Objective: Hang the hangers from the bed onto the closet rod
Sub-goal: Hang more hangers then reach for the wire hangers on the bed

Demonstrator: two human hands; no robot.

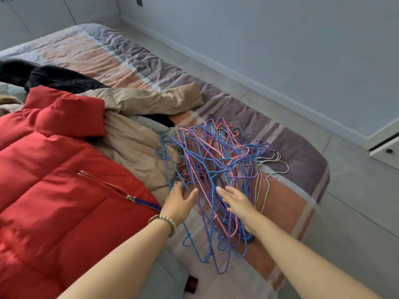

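Across most of the view stretches a bed (97, 50) under a striped purple, peach and grey cover. At 8 o'clock lies a red quilted puffer jacket (54, 180), a beige padded coat (140, 100) beside it. A tangled pile of blue, purple and pink wire hangers (216, 158) rests on the bed toward 4 o'clock. The left grip (180, 201) and right grip (235, 201), fingers straight and spread, sit over the pile's 6 o'clock edge, clasping nothing. A beaded bracelet (165, 220) circles the left wrist.
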